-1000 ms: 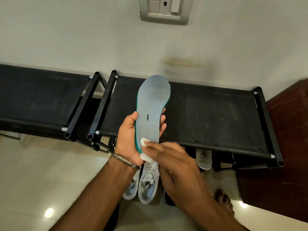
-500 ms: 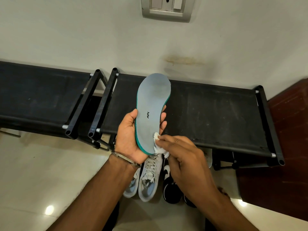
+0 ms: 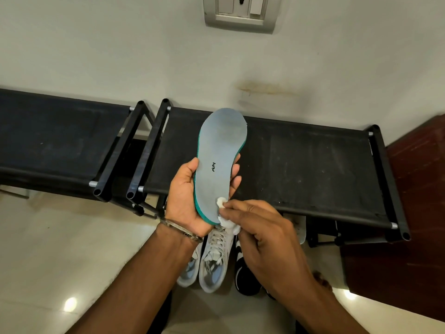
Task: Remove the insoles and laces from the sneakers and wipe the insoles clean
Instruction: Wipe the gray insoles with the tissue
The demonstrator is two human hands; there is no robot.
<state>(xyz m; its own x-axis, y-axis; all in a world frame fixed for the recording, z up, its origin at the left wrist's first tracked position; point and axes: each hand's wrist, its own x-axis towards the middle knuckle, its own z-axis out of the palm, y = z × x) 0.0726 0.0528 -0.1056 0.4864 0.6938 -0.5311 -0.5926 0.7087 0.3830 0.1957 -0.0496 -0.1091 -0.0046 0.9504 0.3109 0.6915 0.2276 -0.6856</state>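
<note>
Grey-blue foam with a teal edge: the insole [image 3: 220,165] stands nearly upright in our left hand [image 3: 186,196], toe end pointing to the far wall, heel end low and near. Our left palm cups its heel half from behind, thumb on the left edge, fingertips [image 3: 236,169] curling round the right edge. Our right hand [image 3: 262,235] pinches a small white wipe [image 3: 222,204] and presses it on the insole's right side close to the heel.

We judge the insole light, thin and bendy, its face dry and a little grippy; held by the heel alone the long toe end would likely flop under any push. The best hold looks to be across the middle, edges between thumb and fingers, with the palm backing the spot being rubbed. The wipe looks soft and apt to tear or bunch, so flat fingertip pressure suits it.

Below the hands, on the pale tiled floor [image 3: 48,249], a grey-and-white sneaker [image 3: 215,259] stands with its laces in place, its mate [image 3: 190,268] just left, a black shoe [image 3: 245,273] just right. Behind runs a black fabric shoe rack [image 3: 313,169], a second rack [image 3: 48,141] to its left, and a switch plate [image 3: 240,13] on the wall.
</note>
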